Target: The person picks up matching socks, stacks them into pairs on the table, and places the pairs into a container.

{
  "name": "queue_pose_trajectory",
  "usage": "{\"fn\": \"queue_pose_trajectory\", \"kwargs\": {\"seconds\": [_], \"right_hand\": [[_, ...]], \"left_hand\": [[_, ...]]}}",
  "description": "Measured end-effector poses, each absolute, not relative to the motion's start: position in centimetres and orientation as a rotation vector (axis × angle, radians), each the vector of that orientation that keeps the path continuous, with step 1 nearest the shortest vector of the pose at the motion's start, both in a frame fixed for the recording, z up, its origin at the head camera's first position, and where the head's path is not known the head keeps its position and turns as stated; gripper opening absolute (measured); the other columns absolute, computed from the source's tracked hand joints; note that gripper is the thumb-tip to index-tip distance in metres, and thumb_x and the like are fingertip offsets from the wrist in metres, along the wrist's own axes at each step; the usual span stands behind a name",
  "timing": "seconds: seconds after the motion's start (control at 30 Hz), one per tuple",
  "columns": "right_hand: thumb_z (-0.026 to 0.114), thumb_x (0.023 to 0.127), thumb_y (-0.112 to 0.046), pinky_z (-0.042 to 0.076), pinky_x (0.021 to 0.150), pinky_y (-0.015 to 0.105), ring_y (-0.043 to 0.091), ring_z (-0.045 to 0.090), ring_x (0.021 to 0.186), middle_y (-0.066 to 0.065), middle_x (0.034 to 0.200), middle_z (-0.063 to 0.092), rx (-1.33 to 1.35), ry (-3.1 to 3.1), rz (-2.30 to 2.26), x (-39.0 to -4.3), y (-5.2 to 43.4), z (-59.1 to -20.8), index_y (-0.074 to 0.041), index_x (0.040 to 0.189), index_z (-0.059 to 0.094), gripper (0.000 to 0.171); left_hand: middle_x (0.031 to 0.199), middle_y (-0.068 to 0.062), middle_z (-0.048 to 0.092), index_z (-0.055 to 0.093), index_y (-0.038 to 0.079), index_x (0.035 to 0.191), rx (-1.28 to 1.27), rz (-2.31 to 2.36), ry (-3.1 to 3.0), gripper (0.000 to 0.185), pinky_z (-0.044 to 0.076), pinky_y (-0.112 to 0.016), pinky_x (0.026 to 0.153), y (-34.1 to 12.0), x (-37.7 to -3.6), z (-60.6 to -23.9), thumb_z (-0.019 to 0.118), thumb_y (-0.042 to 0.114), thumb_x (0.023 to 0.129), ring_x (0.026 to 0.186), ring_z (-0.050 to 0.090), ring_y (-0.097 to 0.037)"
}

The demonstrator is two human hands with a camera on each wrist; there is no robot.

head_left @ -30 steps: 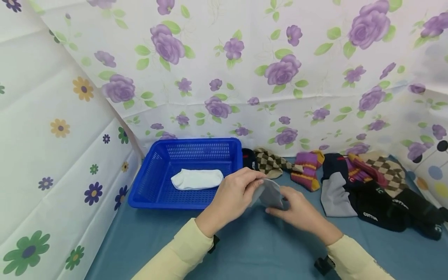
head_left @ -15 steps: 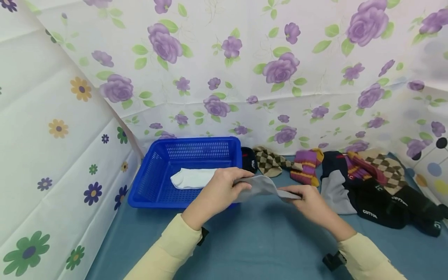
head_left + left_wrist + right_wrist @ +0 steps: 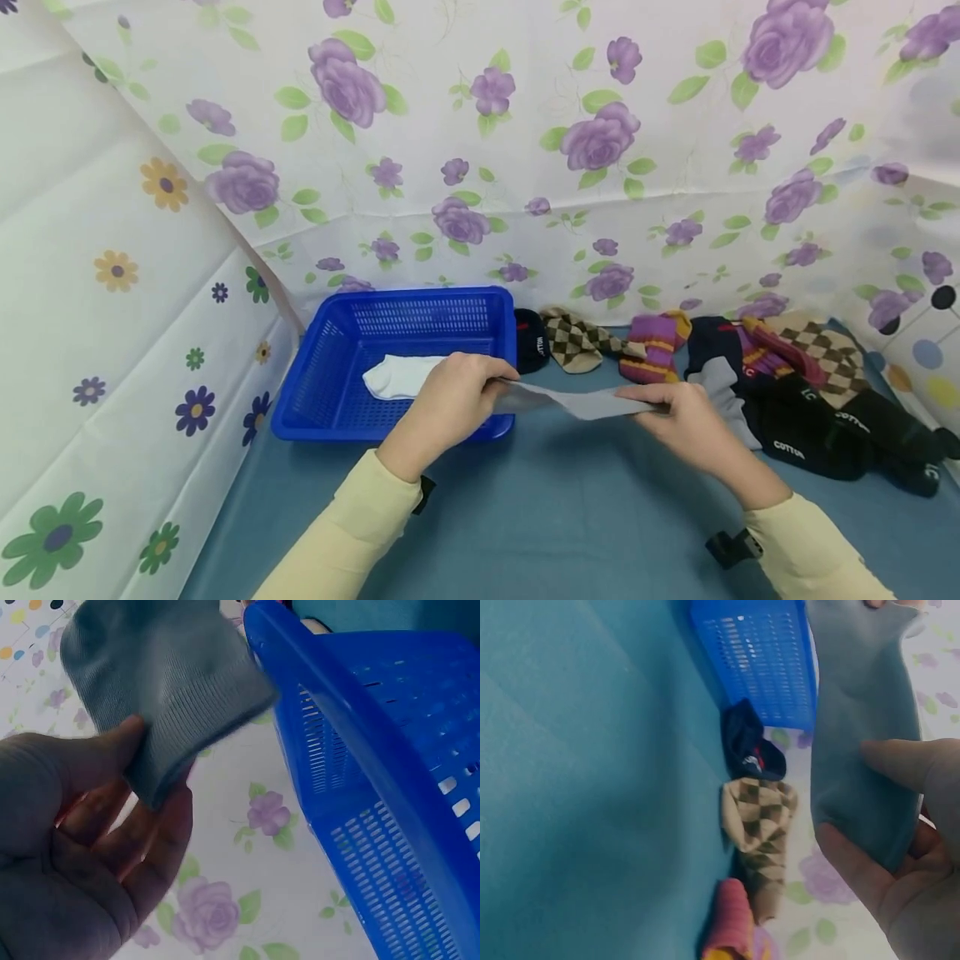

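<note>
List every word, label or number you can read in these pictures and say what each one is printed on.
"COTTON": white letters on the black sock in the pile at right.
"COTTON": again on the black sock beside it, smaller but legible.
"LC": on the black sock further back, only just readable.
White lettering on the dark sock next to the blue basket: too small to read.
The grey sock held in both hands bears no text.

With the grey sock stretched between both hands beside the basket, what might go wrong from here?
1. The grey sock is pinched only at its ends by the left hand and right hand; if one pinch slips, it may drop on the table.
2. The left hand is close to the basket rim and might knock it.
3. The sock pile lies near the right hand and could get dragged.
</note>
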State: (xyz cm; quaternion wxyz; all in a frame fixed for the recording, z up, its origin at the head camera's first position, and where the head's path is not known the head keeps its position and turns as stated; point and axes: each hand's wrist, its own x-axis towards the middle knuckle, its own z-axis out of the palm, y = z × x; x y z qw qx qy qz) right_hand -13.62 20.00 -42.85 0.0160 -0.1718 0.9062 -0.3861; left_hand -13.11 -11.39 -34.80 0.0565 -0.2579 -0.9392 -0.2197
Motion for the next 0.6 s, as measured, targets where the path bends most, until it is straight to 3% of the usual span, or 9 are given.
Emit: {"fn": "queue_pose_trajectory", "kwargs": {"seconds": [0.1, 0.17, 0.3, 0.33, 0.43, 0.53, 0.6], "right_hand": [[0.067, 0.086, -0.015, 0.034, 0.037, 0.022, 0.000, 0.038, 0.038, 0.005, 0.120, 0.065, -0.587, 2.880, -1.152, -13.5, 20.3, -42.1, -0.029, 0.116, 0.066, 0.033], [0.067, 0.086, -0.015, 0.034, 0.038, 0.022, -0.001, 0.051, 0.047, 0.004, 0.124, 0.063, -0.619, 2.931, -1.116, -13.4, 20.5, -41.7, -0.029, 0.118, 0.065, 0.034], [0.068, 0.085, -0.013, 0.036, 0.041, 0.022, 0.004, 0.066, 0.066, 0.003, 0.129, 0.060, -0.669, 3.018, -1.068, -13.4, 20.8, -41.3, -0.027, 0.119, 0.064, 0.037], [0.068, 0.085, -0.012, 0.036, 0.041, 0.021, 0.008, 0.069, 0.079, 0.003, 0.129, 0.060, -0.688, 3.037, -1.054, -13.4, 20.9, -41.3, -0.026, 0.119, 0.065, 0.037], [0.069, 0.083, -0.009, 0.039, 0.046, 0.022, 0.019, 0.066, 0.101, 0.007, 0.130, 0.058, -0.731, 3.070, -0.997, -13.2, 21.2, -41.8, -0.020, 0.120, 0.064, 0.040], [0.071, 0.080, -0.009, 0.054, 0.067, 0.031, 0.032, 0.052, 0.122, 0.010, 0.131, 0.057, -0.728, 3.091, -0.906, -12.9, 21.6, -42.3, -0.015, 0.121, 0.064, 0.042], [0.072, 0.080, -0.012, 0.053, 0.081, 0.043, 0.033, 0.048, 0.127, 0.010, 0.132, 0.056, -0.699, 3.092, -0.829, -12.6, 21.9, -42.9, -0.013, 0.122, 0.063, 0.043]], "left_hand": [[0.095, 0.008, 0.071, 0.073, 0.023, 0.097, -0.735, -0.680, -2.806, 0.016, 0.047, -0.015, 0.060, -11.3, -13.0, -34.7, 0.063, 0.013, 0.089, 0.071, 0.059, 0.000], [0.096, 0.007, 0.071, 0.073, 0.021, 0.098, -0.729, -0.733, -2.773, 0.016, 0.048, -0.014, 0.062, -11.1, -12.9, -34.7, 0.063, 0.013, 0.089, 0.073, 0.060, 0.000], [0.102, 0.004, 0.070, 0.072, 0.017, 0.102, -0.723, -0.819, -2.676, 0.019, 0.052, -0.016, 0.076, -10.4, -12.7, -35.1, 0.061, 0.008, 0.090, 0.091, 0.064, -0.004], [0.103, 0.003, 0.070, 0.072, 0.016, 0.101, -0.725, -0.823, -2.641, 0.019, 0.052, -0.017, 0.079, -10.2, -12.6, -35.3, 0.060, 0.007, 0.089, 0.095, 0.064, -0.006], [0.105, 0.001, 0.068, 0.072, 0.012, 0.100, -0.745, -0.781, -2.548, 0.019, 0.050, -0.021, 0.087, -9.3, -12.2, -36.2, 0.060, 0.006, 0.088, 0.104, 0.061, -0.010], [0.107, -0.003, 0.067, 0.072, 0.008, 0.098, -0.796, -0.694, -2.482, 0.017, 0.047, -0.024, 0.095, -8.2, -11.3, -37.2, 0.061, 0.005, 0.086, 0.110, 0.059, -0.015], [0.108, -0.006, 0.067, 0.072, 0.006, 0.098, -0.839, -0.616, -2.460, 0.016, 0.045, -0.025, 0.098, -7.4, -10.6, -37.9, 0.061, 0.006, 0.086, 0.112, 0.058, -0.018]]}}
